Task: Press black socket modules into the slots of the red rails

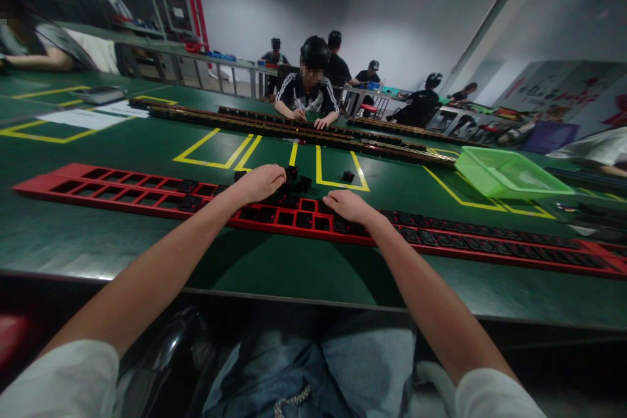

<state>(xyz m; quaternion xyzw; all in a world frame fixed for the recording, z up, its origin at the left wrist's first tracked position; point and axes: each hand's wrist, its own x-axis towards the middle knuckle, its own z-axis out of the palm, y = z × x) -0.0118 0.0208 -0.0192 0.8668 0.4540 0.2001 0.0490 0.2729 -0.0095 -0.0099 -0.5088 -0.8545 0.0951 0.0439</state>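
A long red slotted rack lies across the green table in front of me. Its right part is filled with small black parts; its left slots are mostly bare. My left hand rests palm down, fingers curled, on a small pile of loose black parts just behind the rack. My right hand lies on the rack, fingers curled down onto a black part in a slot. One lone black part sits on the table beyond.
A green plastic basket stands at the right. Yellow tape marks boxes on the table. Long dark racks run across the far side, where a seated person works. Papers lie at the far left. Other people sit at tables behind.
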